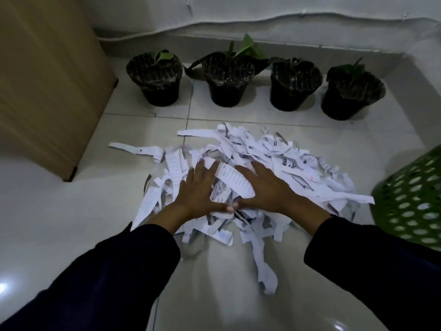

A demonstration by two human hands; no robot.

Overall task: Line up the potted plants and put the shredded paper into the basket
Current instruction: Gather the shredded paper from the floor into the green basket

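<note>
Several black potted plants stand in a row along the far wall, from the leftmost pot (156, 80) to the rightmost pot (350, 93). A heap of white shredded paper (298, 161) lies on the tiled floor in front of them. My left hand (199, 187) and my right hand (265, 187) both lie flat on top of the heap with fingers spread, thumbs nearly touching. One wide strip lies over the fingers of my right hand. A green perforated basket (412, 201) stands at the right edge, partly cut off.
A tan cardboard box (47, 87) stands at the left, beside the leftmost pot. The white wall and its raised ledge (286, 44) run behind the pots. Bare glossy floor tiles (71, 211) lie to the left and in front of the heap.
</note>
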